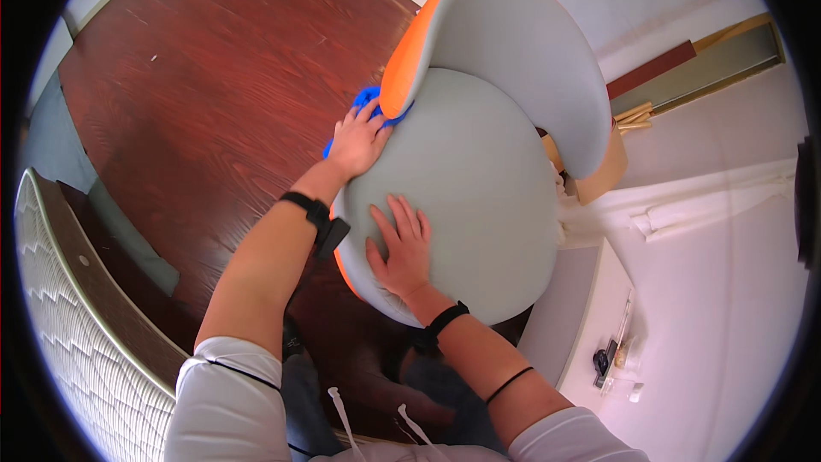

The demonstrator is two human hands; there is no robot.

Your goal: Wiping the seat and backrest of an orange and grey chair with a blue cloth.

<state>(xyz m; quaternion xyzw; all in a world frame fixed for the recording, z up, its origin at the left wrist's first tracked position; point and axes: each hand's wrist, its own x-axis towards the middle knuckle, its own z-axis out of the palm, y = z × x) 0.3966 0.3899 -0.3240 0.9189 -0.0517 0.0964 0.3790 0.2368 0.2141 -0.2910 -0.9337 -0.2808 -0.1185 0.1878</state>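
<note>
A chair with a rounded grey seat (474, 199) and a curved backrest (507, 25), grey inside and orange outside, stands before me. My left hand (359, 141) holds a blue cloth (367, 97) against the left side of the chair, where the front tip of the backrest meets the seat. Part of the cloth is hidden under the fingers and behind the orange shell. My right hand (405, 250) rests palm down on the seat near its front left edge, fingers apart, holding nothing.
Dark red wood-grain floor (244, 64) spreads out to the left. At the lower left is a quilted mattress (83, 346). A white cabinet (584, 308) with small items on top stands at the right. Behind the backrest is a cardboard box (606, 170) near rolled sticks.
</note>
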